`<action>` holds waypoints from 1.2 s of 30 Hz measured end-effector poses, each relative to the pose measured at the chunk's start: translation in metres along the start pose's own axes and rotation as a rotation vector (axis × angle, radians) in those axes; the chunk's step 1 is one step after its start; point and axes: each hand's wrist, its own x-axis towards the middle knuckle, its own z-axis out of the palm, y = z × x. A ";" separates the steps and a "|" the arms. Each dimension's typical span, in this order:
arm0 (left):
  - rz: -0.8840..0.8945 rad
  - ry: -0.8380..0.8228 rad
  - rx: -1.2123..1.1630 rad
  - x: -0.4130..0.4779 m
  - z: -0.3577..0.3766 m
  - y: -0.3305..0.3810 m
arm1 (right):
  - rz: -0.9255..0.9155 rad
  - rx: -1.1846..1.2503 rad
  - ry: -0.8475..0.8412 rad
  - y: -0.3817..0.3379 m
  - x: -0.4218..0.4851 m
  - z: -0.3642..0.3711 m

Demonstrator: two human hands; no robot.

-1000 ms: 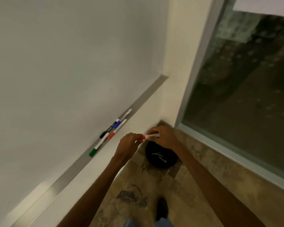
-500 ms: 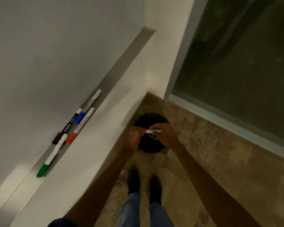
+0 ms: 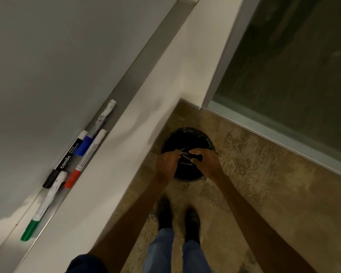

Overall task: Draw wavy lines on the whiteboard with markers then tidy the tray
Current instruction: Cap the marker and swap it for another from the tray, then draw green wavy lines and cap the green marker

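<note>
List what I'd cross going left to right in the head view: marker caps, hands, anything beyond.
green cap → black cap → red cap → blue cap → left hand → right hand → window

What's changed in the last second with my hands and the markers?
The left hand and right hand carried the red-tipped marker from beside the tray down over the black bin; they still seem to pinch it, though it is blurred. The four markers in the tray stayed put.
</note>
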 end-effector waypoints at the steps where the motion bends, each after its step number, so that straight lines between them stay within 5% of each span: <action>1: -0.022 0.005 -0.011 -0.001 -0.007 0.004 | -0.012 -0.002 -0.001 -0.005 -0.002 -0.001; 11: -0.262 0.331 -0.176 -0.066 -0.099 0.047 | -0.140 0.063 0.092 -0.098 -0.044 -0.029; 24: -0.559 0.914 -0.304 -0.190 -0.206 0.036 | -0.629 0.096 0.015 -0.255 -0.111 -0.020; 29: -0.661 0.956 -0.230 -0.234 -0.222 0.003 | -0.764 0.035 -0.057 -0.290 -0.121 0.014; 36: -0.708 0.813 -0.104 -0.266 -0.228 -0.030 | -0.898 -0.133 -0.153 -0.316 -0.125 0.053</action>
